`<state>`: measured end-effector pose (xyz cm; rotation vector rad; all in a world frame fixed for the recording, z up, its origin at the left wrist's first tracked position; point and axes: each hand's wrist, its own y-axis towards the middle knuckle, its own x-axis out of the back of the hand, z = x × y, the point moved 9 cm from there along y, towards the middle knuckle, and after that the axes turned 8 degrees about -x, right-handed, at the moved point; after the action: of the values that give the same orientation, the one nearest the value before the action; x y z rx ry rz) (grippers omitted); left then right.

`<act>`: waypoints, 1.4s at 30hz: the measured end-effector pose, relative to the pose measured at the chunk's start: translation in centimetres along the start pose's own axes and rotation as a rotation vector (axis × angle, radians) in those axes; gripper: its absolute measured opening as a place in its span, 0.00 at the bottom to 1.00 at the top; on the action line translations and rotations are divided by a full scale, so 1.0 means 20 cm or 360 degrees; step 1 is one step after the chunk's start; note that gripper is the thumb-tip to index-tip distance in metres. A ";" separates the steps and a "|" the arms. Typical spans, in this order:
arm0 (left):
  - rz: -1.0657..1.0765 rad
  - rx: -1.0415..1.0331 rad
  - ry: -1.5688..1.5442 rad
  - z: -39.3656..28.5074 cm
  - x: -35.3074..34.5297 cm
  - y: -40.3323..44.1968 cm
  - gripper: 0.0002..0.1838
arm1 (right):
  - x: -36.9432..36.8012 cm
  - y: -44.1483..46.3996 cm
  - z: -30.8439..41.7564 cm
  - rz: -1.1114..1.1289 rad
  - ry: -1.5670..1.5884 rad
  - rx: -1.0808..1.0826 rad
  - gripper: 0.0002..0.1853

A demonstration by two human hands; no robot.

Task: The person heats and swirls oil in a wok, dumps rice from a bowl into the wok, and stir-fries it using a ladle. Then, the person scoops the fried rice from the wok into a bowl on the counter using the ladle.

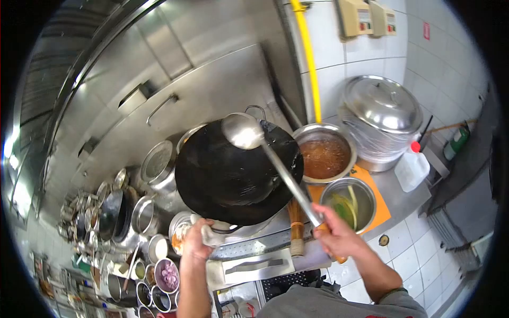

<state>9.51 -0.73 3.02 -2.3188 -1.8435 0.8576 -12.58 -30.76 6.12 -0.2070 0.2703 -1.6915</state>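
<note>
A big black wok (228, 169) is tilted over the stove, its dark inside facing the camera. At its near rim my left hand (197, 239) is closed round a white cloth (212, 235) by the wok's handle. My right hand (336, 233) is wrapped round the wooden-ended handle of a long metal ladle (289, 180). The ladle's round bowl is over the upper part of the wok. A bamboo brush (296, 233) rests just left of my right hand.
Right of the wok are a bowl of brown liquid (347, 138), a pot with green stalks (371, 204), a large lidded pot (382, 103) and a white jug (412, 170). At left, several pans and bowls surround a bowl of chopped onion (168, 275). A yellow pipe (309, 58) runs down the wall.
</note>
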 end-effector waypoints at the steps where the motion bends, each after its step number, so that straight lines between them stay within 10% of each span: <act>1: -0.0028 0.0078 -0.0114 0.07 0.04 -0.02 0.09 | 0.03 0.01 0.02 -0.0094 -0.0140 -0.0026 0.37; 8: -0.0269 -0.0082 -0.0229 0.23 0.21 -0.07 0.09 | -0.10 0.27 0.02 -0.0233 -0.0656 -0.0162 0.34; 16: -0.0074 -0.0078 -0.0316 0.37 0.38 0.09 0.15 | -0.73 0.47 -0.17 0.0487 0.1212 -0.0650 0.33; 25: -0.0085 -0.0014 -0.0575 0.56 0.33 0.27 0.11 | -0.58 0.58 0.09 -0.0140 -0.0944 -0.0282 0.35; 28: -0.0091 -0.0007 -0.0626 0.57 0.23 0.32 0.14 | -0.57 0.64 0.00 0.0070 -0.0148 -0.0471 0.35; 42: -0.0041 0.0047 -0.0521 0.62 0.12 0.36 0.14 | -0.52 0.72 -0.02 -0.0105 -0.0490 -0.0292 0.35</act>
<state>10.52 -4.22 -10.99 -2.2393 -1.9519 1.3183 2.32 -22.29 1.68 -0.6126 0.1890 -1.6723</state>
